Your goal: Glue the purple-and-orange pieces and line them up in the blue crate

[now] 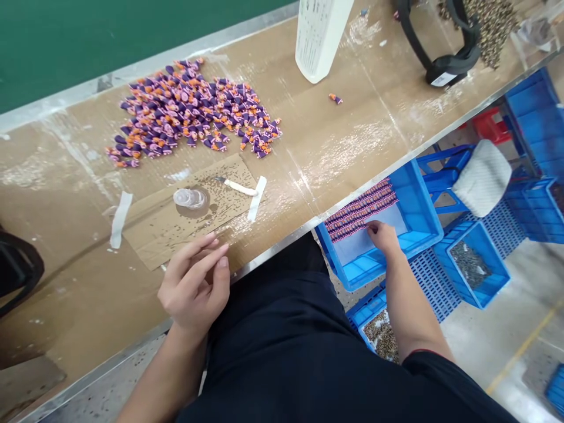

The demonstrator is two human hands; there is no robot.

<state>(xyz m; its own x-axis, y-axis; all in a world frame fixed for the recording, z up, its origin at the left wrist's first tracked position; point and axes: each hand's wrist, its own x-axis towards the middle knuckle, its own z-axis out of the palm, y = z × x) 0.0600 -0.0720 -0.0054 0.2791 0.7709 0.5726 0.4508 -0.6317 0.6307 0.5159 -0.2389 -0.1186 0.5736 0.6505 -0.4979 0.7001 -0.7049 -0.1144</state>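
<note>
Over the front edge of the table, my left hand hovers with its fingers loosely curled and apart, nothing visible in them. My right hand reaches into a blue bin, its fingers pinched at the end of the rows of small purple and pink pieces; whatever it grips is too small to make out. Beyond my left hand, a cardboard sheet is taped to the table, bearing a small clear container and a white-handled tool. A pile of purple, pink and orange pieces lies behind it.
A white bottle and a black band-shaped device stand on the far right of the table. One loose piece lies near the bottle. Below are more blue bins and a stool with a pale cover.
</note>
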